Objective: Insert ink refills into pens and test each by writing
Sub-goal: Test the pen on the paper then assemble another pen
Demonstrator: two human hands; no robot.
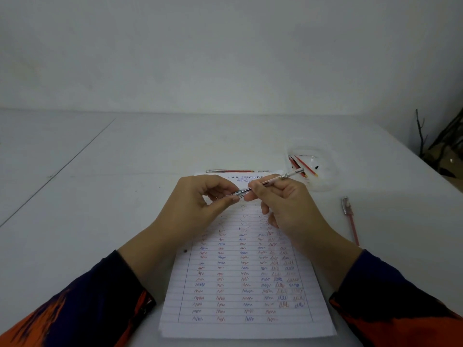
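Single view, head-mounted. The camera looks forward and down from above the near edge of the table point(125, 171), wide-angle, with straight lines bowing toward the frame borders. It sits close to the hands, which fall at frame centre over the paper point(240, 284). The table's far edge meets the wall point(225, 58) in the upper half; the right edge crosses the upper right.

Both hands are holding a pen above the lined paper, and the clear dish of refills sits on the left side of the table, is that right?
Not quite. The head view shows the dish on the right side of the table. The rest holds: the left hand and right hand hold a pen above the paper.
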